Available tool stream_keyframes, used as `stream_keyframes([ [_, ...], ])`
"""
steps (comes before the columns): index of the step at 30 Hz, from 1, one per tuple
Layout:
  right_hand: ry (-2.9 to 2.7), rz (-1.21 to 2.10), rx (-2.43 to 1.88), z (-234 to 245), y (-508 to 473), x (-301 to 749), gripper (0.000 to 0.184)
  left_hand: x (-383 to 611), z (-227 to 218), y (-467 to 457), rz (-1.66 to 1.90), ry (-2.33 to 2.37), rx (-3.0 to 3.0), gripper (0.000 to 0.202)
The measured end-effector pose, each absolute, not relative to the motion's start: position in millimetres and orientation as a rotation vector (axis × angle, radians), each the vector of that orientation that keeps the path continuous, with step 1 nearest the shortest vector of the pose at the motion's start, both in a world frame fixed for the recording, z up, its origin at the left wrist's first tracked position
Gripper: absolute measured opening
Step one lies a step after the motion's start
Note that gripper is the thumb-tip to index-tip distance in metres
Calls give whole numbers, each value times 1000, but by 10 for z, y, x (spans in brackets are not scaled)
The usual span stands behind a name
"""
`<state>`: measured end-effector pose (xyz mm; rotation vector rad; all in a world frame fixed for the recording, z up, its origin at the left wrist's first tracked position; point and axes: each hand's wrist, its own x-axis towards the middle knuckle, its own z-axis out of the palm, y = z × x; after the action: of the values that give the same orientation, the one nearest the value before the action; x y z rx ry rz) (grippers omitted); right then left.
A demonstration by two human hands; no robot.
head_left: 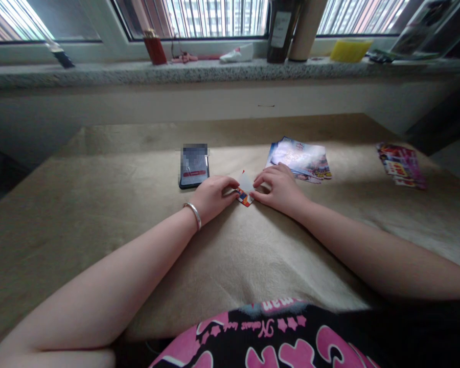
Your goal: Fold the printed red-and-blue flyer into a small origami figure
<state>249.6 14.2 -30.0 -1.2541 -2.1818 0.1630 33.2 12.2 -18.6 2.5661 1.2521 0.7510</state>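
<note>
Between my two hands lies a small piece of folded paper (246,183), white on its upper part and printed in red, blue and yellow at its near corner. My left hand (215,195), with a silver bangle (193,214) on the wrist, pinches its left edge between thumb and fingers. From the other side my right hand (278,188) grips the right edge in the same way. Both hands rest low over the cloth-covered table (222,266). The fingers partly cover the paper's sides.
A phone (194,166) lies just beyond my left hand. Past my right hand are glossy printed sheets (302,157), with another colourful pile (401,166) at far right. Along the stone windowsill (199,71) stand a red container (154,47), a dark bottle (279,33) and a yellow block (350,50).
</note>
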Motion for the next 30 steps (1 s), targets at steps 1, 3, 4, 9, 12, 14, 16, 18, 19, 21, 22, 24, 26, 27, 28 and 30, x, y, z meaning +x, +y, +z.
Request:
stream_keyframes([
  [1,-2185,167,-1236,-294,141,2497,16,331,-181,120,755,1245,2545,13],
  [3,-2198,199,-1184,-283,138,2494,17,328,-180,119,769,1228,2517,14],
  [4,-2209,219,-1156,-281,138,2492,17,327,-183,120,772,1222,2510,14],
  [9,-2275,266,-1122,-315,175,2491,16,327,-207,137,766,1215,2477,26],
  [12,-2276,303,-1136,-344,205,2496,17,327,-219,150,758,1188,2481,33],
  [14,-2267,319,-1099,-349,213,2497,15,326,-225,159,766,1171,2480,41],
  [16,-2250,312,-1051,-341,212,2496,11,326,-226,167,768,1150,2473,48],
  [18,-2243,287,-1015,-326,206,2494,9,328,-223,171,757,1128,2472,44],
  [19,-2243,273,-1007,-318,203,2492,7,329,-221,173,748,1117,2476,40],
  [21,-2249,255,-1003,-301,194,2486,5,327,-219,173,737,1106,2491,31],
  [22,-2253,254,-1006,-293,189,2482,4,325,-220,173,740,1103,2500,26],
  [24,-2247,272,-1032,-278,176,2470,3,317,-226,173,753,1099,2508,19],
  [26,-2232,306,-1071,-262,161,2459,2,307,-234,173,766,1092,2506,16],
  [27,-2227,325,-1091,-255,154,2455,2,303,-238,174,764,1087,2504,15],
  [28,-2224,341,-1110,-250,150,2452,1,300,-240,175,760,1083,2503,14],
  [30,-2243,366,-1118,-245,153,2452,5,298,-243,179,753,1071,2508,13],
])
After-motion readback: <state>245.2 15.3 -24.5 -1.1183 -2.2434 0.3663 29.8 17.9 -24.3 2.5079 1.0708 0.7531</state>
